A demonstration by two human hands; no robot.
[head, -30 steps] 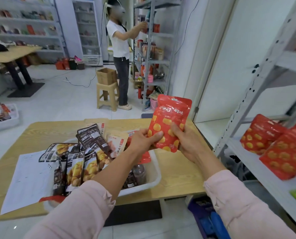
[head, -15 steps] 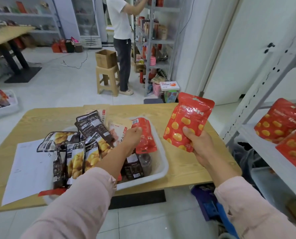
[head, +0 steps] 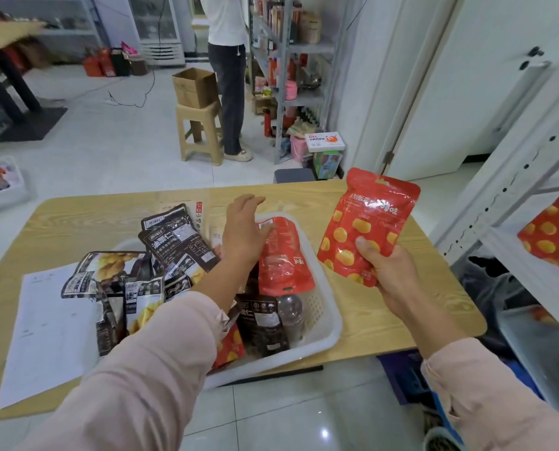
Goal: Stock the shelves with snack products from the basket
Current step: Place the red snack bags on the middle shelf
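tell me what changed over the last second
The left hand let go of the red pouch that both hands held and dropped to the basket, where it is now open over a second pouch. The right hand alone still grips the red pouch, now right of the basket. Basket, dark packs and paper stayed put.

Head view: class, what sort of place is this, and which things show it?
Probably a small shop, or a mock-up of one, being stocked: metal shelves of goods, a basket of snack packets on a table, and a glass-door fridge behind. The right hand holds a red packet.
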